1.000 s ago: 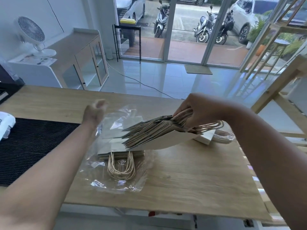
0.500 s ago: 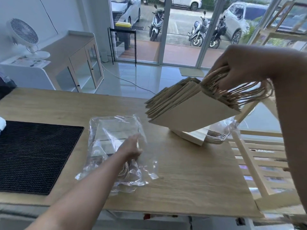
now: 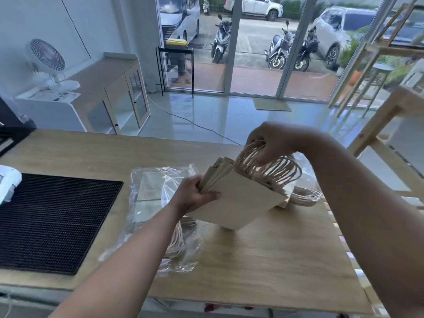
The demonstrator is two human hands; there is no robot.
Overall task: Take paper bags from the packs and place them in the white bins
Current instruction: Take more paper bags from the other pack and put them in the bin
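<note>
A stack of flat tan paper bags [image 3: 241, 203] with twisted rope handles is held over the wooden table [image 3: 275, 260]. My right hand [image 3: 270, 143] grips the bundle of handles from above. My left hand [image 3: 195, 196] clamps the stack's left edge. Under my left forearm lies an opened clear plastic pack [image 3: 158, 203] with more bags and handles inside. A second pack of bags [image 3: 302, 196] lies behind the held stack, mostly hidden. No white bin shows.
A black woven mat [image 3: 52, 221] covers the table's left part, with a white object [image 3: 8, 182] at its far left edge. A wooden rack [image 3: 390, 125] stands to the right of the table. Beyond are a tiled floor, a cabinet and glass doors.
My right hand lifted the stack out of the plastic pack, swung it up and right, then lowered it toward the table. My left hand left the pack and took hold of the stack's edge.
</note>
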